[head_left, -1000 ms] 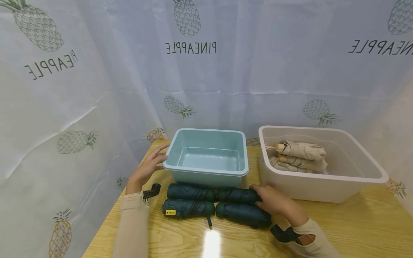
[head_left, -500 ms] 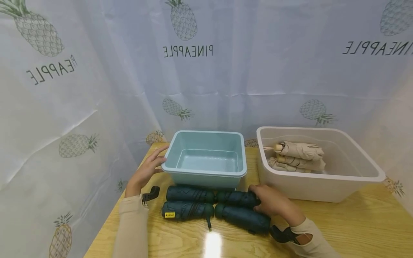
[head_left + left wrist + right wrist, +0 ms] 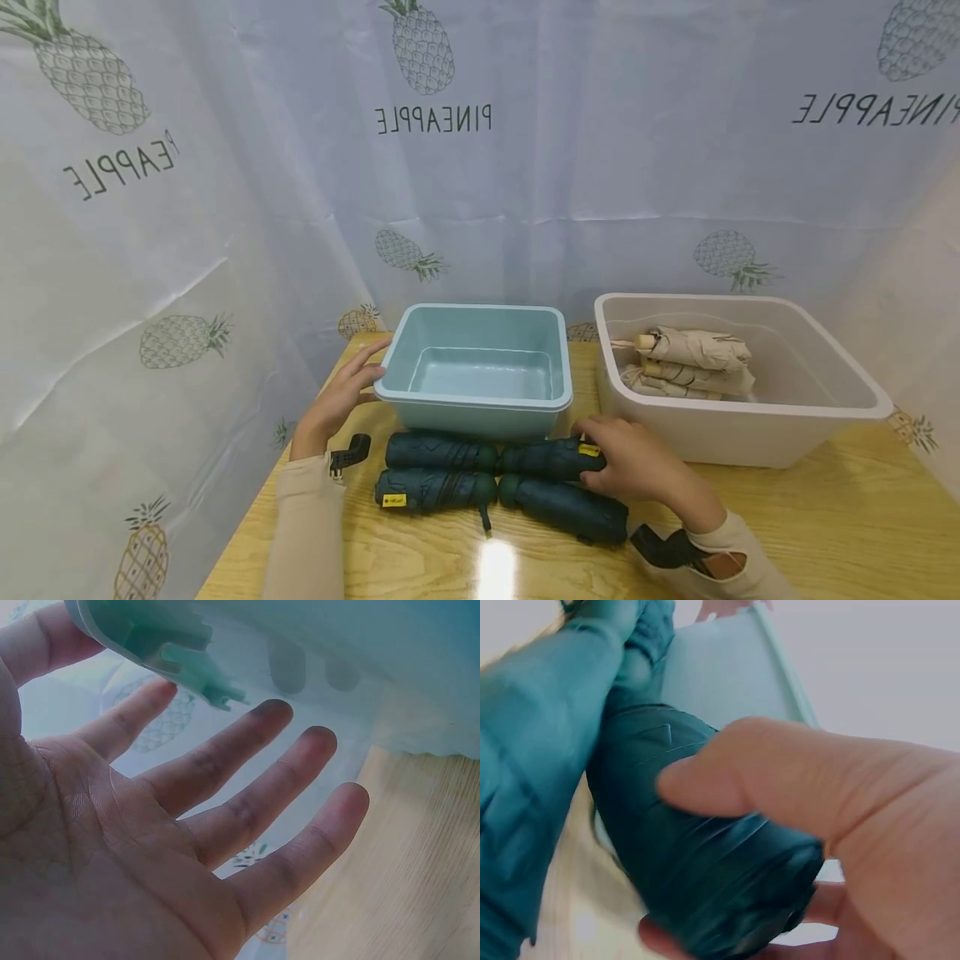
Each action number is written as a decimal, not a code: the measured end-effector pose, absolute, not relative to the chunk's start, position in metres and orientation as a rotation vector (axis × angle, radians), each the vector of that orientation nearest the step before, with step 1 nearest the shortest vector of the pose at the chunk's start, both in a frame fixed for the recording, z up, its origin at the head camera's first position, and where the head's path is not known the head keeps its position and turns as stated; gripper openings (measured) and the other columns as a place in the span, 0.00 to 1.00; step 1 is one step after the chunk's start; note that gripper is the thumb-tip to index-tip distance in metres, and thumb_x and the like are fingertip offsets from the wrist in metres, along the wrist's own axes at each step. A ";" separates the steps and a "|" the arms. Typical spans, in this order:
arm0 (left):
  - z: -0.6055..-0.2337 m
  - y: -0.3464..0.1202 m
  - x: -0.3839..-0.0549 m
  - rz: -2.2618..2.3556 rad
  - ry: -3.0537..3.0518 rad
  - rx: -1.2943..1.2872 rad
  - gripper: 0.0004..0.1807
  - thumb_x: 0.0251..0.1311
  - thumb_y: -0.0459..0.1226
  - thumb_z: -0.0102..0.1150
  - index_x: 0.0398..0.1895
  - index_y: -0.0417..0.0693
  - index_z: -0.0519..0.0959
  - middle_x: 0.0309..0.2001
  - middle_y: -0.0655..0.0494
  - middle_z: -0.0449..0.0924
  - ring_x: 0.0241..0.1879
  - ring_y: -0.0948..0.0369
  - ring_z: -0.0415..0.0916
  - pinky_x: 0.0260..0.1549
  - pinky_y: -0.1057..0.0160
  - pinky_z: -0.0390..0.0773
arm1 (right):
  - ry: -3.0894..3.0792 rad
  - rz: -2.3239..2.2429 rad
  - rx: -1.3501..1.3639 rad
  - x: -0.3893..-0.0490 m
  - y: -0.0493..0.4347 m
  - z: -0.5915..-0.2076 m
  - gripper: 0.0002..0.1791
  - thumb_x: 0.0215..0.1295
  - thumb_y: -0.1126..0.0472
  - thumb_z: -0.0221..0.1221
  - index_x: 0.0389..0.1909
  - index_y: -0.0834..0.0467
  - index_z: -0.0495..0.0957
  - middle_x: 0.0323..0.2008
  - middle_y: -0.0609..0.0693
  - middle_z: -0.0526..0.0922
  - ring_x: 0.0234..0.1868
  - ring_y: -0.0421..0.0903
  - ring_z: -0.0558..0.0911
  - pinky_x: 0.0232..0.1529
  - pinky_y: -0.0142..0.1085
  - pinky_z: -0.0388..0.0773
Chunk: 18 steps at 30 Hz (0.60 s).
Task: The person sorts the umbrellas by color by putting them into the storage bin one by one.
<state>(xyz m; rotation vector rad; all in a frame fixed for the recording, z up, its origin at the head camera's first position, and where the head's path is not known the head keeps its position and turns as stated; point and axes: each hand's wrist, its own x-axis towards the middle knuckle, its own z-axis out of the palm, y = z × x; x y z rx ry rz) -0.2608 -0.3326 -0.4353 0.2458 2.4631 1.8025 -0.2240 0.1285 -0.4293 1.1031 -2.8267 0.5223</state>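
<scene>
Dark green folded umbrellas lie in two rows on the table, in front of a light blue bin (image 3: 472, 418). My right hand (image 3: 641, 462) grips the outer end of the back right umbrella (image 3: 540, 459), thumb on top and fingers beneath in the right wrist view; a yellow label shows by the fingers. The front right umbrella (image 3: 562, 507) lies alongside it. To the left are the back left umbrella (image 3: 435, 452) and the front left umbrella (image 3: 431, 489), which has a yellow label. My left hand (image 3: 341, 404) touches the bin's left rim with its thumb, fingers spread and fairly straight (image 3: 262, 877).
At the right stands a larger white bin (image 3: 720, 429) holding several beige folded umbrellas (image 3: 697, 350). A pineapple-print curtain (image 3: 510, 183) hangs behind and to the left of the wooden table (image 3: 405, 558).
The back right umbrella has turned in my right hand, bringing its yellow label into sight. That hand has shifted slightly up and left. My left hand stays at the bin's rim.
</scene>
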 end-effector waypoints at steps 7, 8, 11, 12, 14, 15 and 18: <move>-0.437 -0.334 -0.259 1.807 2.464 0.243 0.31 0.79 0.50 0.46 0.82 0.67 0.54 0.69 0.39 0.70 0.62 0.41 0.75 0.61 0.38 0.74 | -2.705 0.730 1.051 -0.217 0.122 -0.419 0.22 0.52 0.55 0.76 0.48 0.46 0.80 0.44 0.40 0.83 0.42 0.39 0.82 0.41 0.37 0.79; -0.438 -0.334 -0.259 1.812 2.461 0.243 0.31 0.79 0.50 0.46 0.82 0.67 0.54 0.69 0.39 0.70 0.62 0.40 0.74 0.61 0.38 0.74 | -2.689 0.752 1.040 -0.217 0.121 -0.418 0.22 0.52 0.55 0.76 0.48 0.46 0.80 0.45 0.40 0.84 0.43 0.40 0.83 0.42 0.37 0.80; -0.438 -0.334 -0.258 1.820 2.461 0.243 0.31 0.79 0.50 0.46 0.82 0.67 0.55 0.70 0.40 0.69 0.62 0.40 0.74 0.61 0.38 0.74 | -2.649 0.785 1.008 -0.216 0.120 -0.416 0.22 0.52 0.55 0.76 0.49 0.46 0.81 0.48 0.39 0.85 0.48 0.42 0.84 0.46 0.41 0.82; -0.438 -0.334 -0.258 1.821 2.460 0.243 0.31 0.79 0.50 0.46 0.81 0.67 0.55 0.70 0.40 0.69 0.63 0.40 0.74 0.61 0.38 0.74 | -2.639 0.789 1.000 -0.215 0.120 -0.415 0.22 0.53 0.55 0.76 0.49 0.46 0.81 0.49 0.39 0.85 0.49 0.43 0.84 0.47 0.42 0.82; -0.438 -0.334 -0.259 1.821 2.459 0.247 0.31 0.79 0.50 0.46 0.81 0.67 0.55 0.71 0.41 0.67 0.63 0.40 0.74 0.61 0.38 0.74 | -2.619 0.796 0.988 -0.214 0.122 -0.412 0.23 0.52 0.55 0.76 0.49 0.47 0.82 0.49 0.40 0.85 0.50 0.44 0.84 0.49 0.44 0.82; -0.438 -0.334 -0.259 1.819 2.460 0.250 0.31 0.79 0.50 0.46 0.81 0.68 0.55 0.73 0.43 0.64 0.63 0.41 0.74 0.61 0.39 0.74 | -2.615 0.806 0.984 -0.213 0.123 -0.410 0.23 0.53 0.55 0.76 0.50 0.47 0.82 0.49 0.40 0.85 0.50 0.44 0.84 0.49 0.44 0.82; -0.437 -0.334 -0.261 1.812 2.471 0.250 0.31 0.79 0.51 0.46 0.81 0.68 0.55 0.79 0.48 0.55 0.62 0.43 0.75 0.61 0.40 0.74 | -2.598 0.879 0.976 -0.211 0.128 -0.403 0.23 0.53 0.58 0.76 0.51 0.49 0.82 0.48 0.41 0.84 0.44 0.40 0.83 0.43 0.39 0.82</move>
